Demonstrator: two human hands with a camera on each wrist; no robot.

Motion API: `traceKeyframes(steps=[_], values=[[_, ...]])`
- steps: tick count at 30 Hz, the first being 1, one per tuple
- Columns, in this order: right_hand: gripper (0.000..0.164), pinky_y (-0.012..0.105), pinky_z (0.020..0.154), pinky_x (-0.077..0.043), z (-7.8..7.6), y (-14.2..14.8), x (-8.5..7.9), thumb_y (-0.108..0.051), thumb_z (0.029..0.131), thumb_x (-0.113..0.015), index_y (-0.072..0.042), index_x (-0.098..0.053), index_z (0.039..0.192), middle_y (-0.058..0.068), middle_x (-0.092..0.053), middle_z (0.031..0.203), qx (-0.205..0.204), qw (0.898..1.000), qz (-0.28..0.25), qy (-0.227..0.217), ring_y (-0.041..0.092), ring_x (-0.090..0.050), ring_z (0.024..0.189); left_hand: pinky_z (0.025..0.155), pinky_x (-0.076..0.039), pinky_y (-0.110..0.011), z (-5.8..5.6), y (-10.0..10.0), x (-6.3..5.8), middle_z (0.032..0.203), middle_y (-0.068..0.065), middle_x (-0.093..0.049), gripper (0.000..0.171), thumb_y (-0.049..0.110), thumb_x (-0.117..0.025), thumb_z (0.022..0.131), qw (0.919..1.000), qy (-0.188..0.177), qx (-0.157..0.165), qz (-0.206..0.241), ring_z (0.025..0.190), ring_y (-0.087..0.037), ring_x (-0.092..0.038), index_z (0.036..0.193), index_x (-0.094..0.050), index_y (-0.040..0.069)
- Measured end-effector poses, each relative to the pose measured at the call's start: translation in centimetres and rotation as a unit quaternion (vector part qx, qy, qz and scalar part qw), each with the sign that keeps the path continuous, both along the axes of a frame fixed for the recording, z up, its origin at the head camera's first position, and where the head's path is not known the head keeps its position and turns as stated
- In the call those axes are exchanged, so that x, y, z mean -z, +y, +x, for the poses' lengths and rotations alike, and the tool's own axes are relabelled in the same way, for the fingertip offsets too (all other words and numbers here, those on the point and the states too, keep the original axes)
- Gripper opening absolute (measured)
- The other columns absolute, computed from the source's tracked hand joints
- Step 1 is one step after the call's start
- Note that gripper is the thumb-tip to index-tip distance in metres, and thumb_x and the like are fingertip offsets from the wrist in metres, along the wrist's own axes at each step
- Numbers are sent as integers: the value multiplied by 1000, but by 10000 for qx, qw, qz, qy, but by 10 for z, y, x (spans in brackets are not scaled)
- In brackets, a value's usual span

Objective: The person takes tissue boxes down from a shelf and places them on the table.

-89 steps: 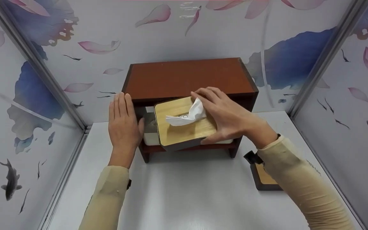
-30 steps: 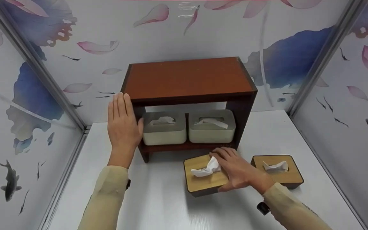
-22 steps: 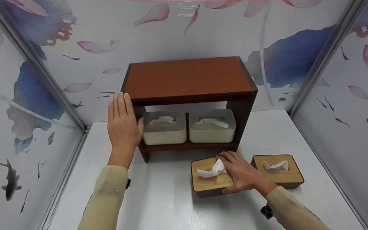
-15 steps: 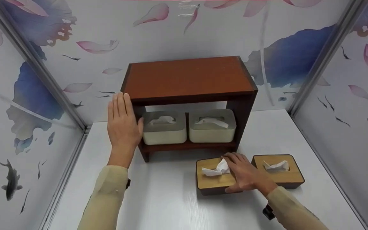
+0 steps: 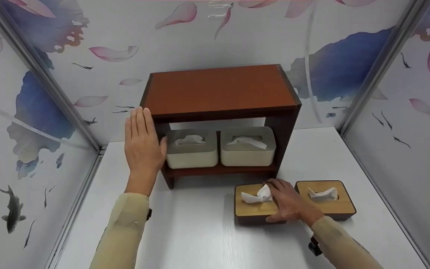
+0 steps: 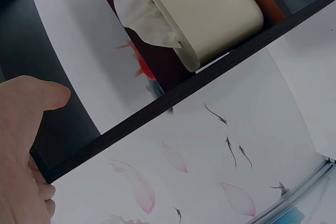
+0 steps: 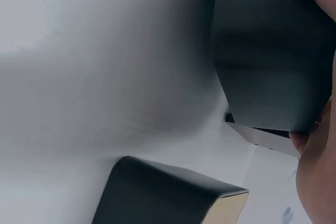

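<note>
My right hand point(image 5: 289, 201) grips a tissue box point(image 5: 252, 208) with a wood-look lid and dark sides, thumb at its front side and fingers over the back. A white tissue sticks up from its slot. In the right wrist view the dark wall of this tissue box point(image 7: 273, 51) fills the upper right, beside my fingers. My left hand point(image 5: 144, 149) rests with straight fingers along the left side of a reddish-brown shelf unit point(image 5: 222, 89). The left wrist view has my thumb point(image 6: 55, 95) at the front of that side panel.
Two cream tissue boxes with grey lids, a left one point(image 5: 192, 158) and a right one point(image 5: 248, 157), stand inside the shelf unit. A second wood-topped tissue box point(image 5: 343, 198) sits on the white table point(image 5: 196, 231) just right of my right hand. Printed panels enclose the table.
My right hand has brought the wood-topped tissue box from the shelf front down and to the right, beside the other one, turning it straighter. The left hand has stayed put.
</note>
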State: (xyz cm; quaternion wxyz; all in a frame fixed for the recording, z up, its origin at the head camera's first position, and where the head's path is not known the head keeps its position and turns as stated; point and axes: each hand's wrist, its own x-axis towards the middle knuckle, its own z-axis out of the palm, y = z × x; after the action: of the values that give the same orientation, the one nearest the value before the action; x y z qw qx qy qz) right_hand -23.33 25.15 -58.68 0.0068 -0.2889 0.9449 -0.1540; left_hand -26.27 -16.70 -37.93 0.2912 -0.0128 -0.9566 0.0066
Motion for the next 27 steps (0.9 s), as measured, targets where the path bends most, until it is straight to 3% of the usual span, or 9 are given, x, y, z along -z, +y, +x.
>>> traceKeyframes(steps=[9,16,27], values=[[121,58,111,-34,-2,6,7,-57,56,-87,-1,-34,149,22,-38,149,-82,9998,132,-134,42,-34,139,126,-9,-42,0,1,-1,162,-20,-16,90,38,-62,94,10000,-56,-13,23,152,-32,-15,155,-9,0],[122,56,114,-33,-2,9,10,-55,57,-87,-2,-31,151,20,-36,151,60,9982,130,-580,40,-31,142,126,-10,-42,1,3,-3,162,-20,-15,92,40,-62,93,9997,-196,-117,-99,152,-33,-14,155,-7,-1],[122,54,114,-34,-2,10,14,-52,57,-88,-2,-30,151,17,-35,151,4,9983,83,-585,37,-32,142,126,-9,-42,3,4,-5,163,-20,-11,94,41,-62,93,9991,-342,-219,-135,152,-33,-12,155,-5,-1]])
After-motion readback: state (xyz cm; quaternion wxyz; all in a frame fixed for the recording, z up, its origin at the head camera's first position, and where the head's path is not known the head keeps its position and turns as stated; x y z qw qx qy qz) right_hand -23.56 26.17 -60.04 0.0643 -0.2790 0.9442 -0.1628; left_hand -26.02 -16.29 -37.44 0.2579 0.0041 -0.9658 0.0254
